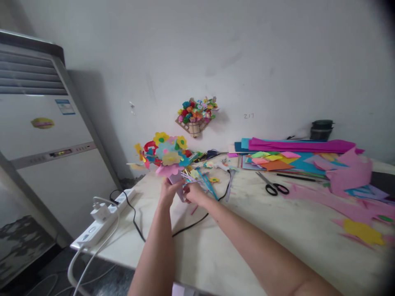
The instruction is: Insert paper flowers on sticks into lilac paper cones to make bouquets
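Note:
A bouquet of colourful craft flowers (169, 158) stands out of a pale lavender holder (176, 181), tilted slightly over the table. My left hand (169, 190) grips this holder from the left, just under a pink scalloped collar (168, 169). On its lower right side, my right hand (194, 193) is closed, its curled fingers against the holder's edge. Those fingertips are partly hidden, and whether they pinch anything else is not visible. Blue strips (207, 184) and loose paper flowers lie just beyond my right hand.
A glue gun (221, 165) trails a black cord across the table. Scissors (272, 187), a black pencil (296, 177) and coloured sheets (302, 145) lie to the right. A white power strip (103, 220) runs along the left edge. A flower decoration (194, 128) hangs on the wall.

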Tool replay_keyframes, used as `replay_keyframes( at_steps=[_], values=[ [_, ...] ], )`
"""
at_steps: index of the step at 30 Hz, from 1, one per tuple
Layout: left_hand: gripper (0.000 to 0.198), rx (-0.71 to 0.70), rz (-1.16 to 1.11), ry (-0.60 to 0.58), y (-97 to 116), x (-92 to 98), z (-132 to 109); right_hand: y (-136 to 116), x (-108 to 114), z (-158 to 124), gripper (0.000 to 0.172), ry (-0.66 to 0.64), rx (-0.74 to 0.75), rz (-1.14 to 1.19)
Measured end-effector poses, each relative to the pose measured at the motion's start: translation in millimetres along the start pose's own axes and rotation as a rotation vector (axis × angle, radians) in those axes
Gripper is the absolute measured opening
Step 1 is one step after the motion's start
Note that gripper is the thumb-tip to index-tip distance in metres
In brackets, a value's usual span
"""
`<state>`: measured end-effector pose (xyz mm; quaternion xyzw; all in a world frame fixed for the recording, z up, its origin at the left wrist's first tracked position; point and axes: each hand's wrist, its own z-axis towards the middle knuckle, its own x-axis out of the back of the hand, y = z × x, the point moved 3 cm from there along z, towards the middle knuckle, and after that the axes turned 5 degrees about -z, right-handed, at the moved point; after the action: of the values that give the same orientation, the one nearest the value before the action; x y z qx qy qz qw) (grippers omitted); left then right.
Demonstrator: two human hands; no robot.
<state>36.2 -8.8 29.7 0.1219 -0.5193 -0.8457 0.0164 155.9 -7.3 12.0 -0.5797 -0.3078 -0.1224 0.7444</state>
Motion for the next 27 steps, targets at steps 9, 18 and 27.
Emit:
replay_keyframes(
  at_steps=[9,18,27],
  values=[
    [0.045,-0.184,-0.094,0.005,12,5.2,-5,5,25,0,0.016,0.098,-0.052,-0.013],
    [0.051,-0.184,-0.115,-0.003,21,5.3,-8,-15,94,-7,0.02,0.411,0.112,0.097],
    [0.056,-0.188,-0.12,-0.086,30,-9.8,-7,-65,153,-54,0.025,0.563,0.712,0.019]
  ],
)
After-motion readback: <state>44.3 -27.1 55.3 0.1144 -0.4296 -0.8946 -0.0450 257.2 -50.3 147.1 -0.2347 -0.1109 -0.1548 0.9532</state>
